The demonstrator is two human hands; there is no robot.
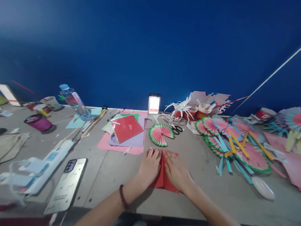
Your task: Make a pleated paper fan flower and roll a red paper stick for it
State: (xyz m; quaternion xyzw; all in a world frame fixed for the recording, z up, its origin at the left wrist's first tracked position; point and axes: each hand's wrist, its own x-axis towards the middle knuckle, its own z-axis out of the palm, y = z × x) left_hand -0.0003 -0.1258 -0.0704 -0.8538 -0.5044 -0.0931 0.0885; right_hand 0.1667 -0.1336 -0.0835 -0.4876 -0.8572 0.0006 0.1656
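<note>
Red paper (162, 179); white strips (183, 108) over tub (189, 115)

Your creased paper (161, 177): straight-up red. Pleated fan (157, 134) at your 12: pinkish, green rim. Wall (145, 49), also 12: deep blue. Cup (40, 123) at your 10: purple. Phone (66, 190), 9: silvery, dark squiggles. Sheet (297, 166) at your 2: pale pink.

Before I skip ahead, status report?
Left hand and right hand: both on creased red paper. Nearest obstacle: watermelon-patterned fan, just beyond the paper.
</note>
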